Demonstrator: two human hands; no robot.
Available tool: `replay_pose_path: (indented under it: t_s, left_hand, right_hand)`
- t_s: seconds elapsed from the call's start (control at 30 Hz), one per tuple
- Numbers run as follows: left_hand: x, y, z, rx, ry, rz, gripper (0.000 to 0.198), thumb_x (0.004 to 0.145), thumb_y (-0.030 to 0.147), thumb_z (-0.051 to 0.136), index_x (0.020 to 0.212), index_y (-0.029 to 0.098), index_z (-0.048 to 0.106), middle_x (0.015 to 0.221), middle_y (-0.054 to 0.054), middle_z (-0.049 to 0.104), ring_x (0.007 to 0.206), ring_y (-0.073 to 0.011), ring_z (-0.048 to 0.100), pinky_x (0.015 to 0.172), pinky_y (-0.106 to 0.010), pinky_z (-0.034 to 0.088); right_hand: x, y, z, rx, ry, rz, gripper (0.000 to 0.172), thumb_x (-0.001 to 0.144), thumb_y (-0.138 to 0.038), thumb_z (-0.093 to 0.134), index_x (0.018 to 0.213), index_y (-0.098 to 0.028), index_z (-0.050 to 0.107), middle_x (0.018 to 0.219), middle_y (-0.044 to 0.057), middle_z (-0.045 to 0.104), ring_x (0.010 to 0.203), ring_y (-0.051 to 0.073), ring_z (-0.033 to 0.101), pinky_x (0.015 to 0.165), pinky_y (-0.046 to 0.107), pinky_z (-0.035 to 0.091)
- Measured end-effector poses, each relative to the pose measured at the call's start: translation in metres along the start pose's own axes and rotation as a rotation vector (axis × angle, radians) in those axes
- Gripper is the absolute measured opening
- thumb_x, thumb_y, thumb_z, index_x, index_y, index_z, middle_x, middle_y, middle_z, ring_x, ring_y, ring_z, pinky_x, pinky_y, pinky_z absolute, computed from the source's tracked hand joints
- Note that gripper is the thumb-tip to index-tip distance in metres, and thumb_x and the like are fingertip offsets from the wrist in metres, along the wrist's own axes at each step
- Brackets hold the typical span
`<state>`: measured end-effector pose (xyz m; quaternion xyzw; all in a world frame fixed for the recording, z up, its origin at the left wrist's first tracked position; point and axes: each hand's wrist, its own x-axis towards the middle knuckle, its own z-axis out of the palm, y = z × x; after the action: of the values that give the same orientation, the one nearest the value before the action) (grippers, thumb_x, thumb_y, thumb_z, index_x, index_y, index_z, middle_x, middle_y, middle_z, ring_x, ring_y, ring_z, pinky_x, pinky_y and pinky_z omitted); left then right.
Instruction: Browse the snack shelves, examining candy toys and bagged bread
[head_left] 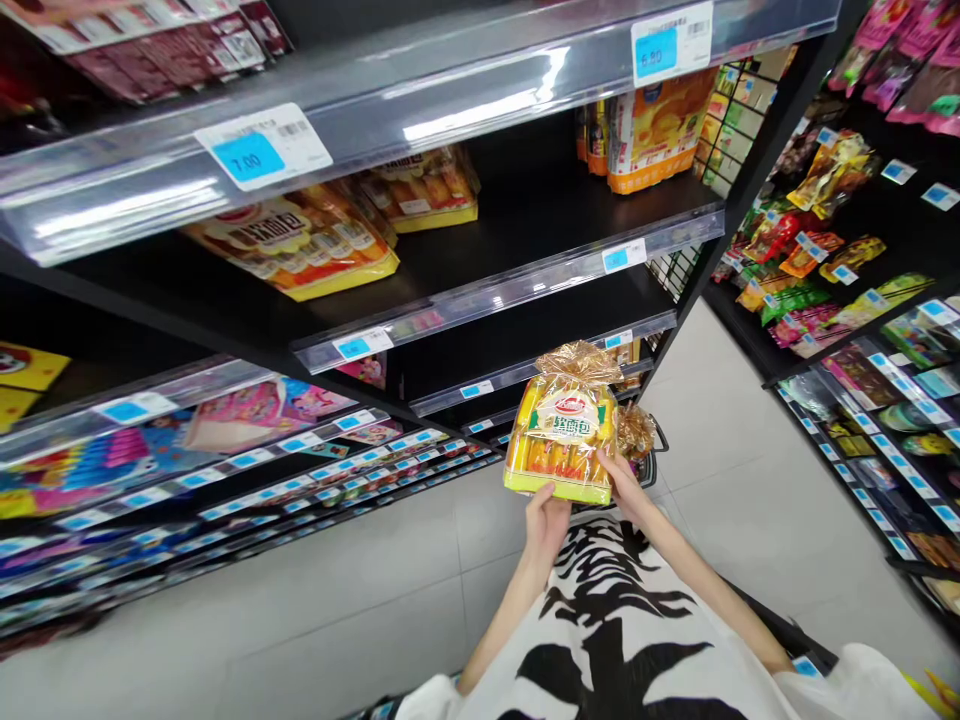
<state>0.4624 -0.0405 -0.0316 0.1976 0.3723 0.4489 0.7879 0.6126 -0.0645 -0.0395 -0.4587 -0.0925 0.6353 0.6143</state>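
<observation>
A clear bag of bread rolls (562, 425) with a yellow base and gathered gold top is held upright in front of my body. My left hand (547, 520) grips its lower edge, thumb on the front. At its lower right side, my right hand (621, 480) is closed on the same bag, with fingers partly hidden. Just behind it on the right shows another gold-topped package (636, 432), partly covered, by a dark basket (660, 440). On the shelf above lie similar bread bags (300, 240), and a boxy orange pack (660, 130) stands farther right.
Black shelves with clear price rails (517, 290) rise ahead of me. Colourful packets (247, 420) fill the low shelves at left. Across the grey tiled floor (360, 620), a rack of hanging snack bags (810, 240) stands at right.
</observation>
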Motion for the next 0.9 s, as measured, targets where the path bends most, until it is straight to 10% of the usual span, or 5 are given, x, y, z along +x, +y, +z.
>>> replay_pose_path:
  t_s: [0.9]
  left_hand:
    - [-0.003,-0.012,-0.016,-0.178,0.125,-0.024,0.053,0.068,0.022,0.084,0.119,0.026,0.070,0.120,-0.007,0.076,0.122,-0.0271,0.067,0.102,-0.039,0.053]
  right_hand:
    - [-0.001,0.007,-0.007,0.101,-0.001,0.040,0.045,0.089,-0.052,0.075,0.124,-0.024,0.072,0.125,0.006,0.079,0.128,0.029,0.068,0.110,0.046,0.055]
